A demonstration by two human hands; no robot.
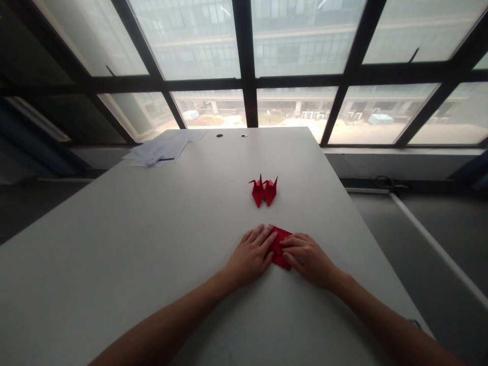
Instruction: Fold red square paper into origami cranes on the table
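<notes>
A folded sheet of red paper (279, 244) lies on the white table in front of me, partly covered by both hands. My left hand (253, 254) is open and lies flat over its left side, fingers stretched out and pointing away from me. From the other side, my right hand (308, 256) rests its fingertips on the right part of the paper, with the fingers extended and the thumb apart from them. Just beyond the hands stand two red paper cranes (258, 192) side by side, touching or nearly so.
Loose white papers (163, 147) are spread at the far left of the white table (152, 229), with a dark pen (166, 159) on them. Two small round dark spots mark the far end. The table's right edge runs close to my right arm. Large windows stand behind.
</notes>
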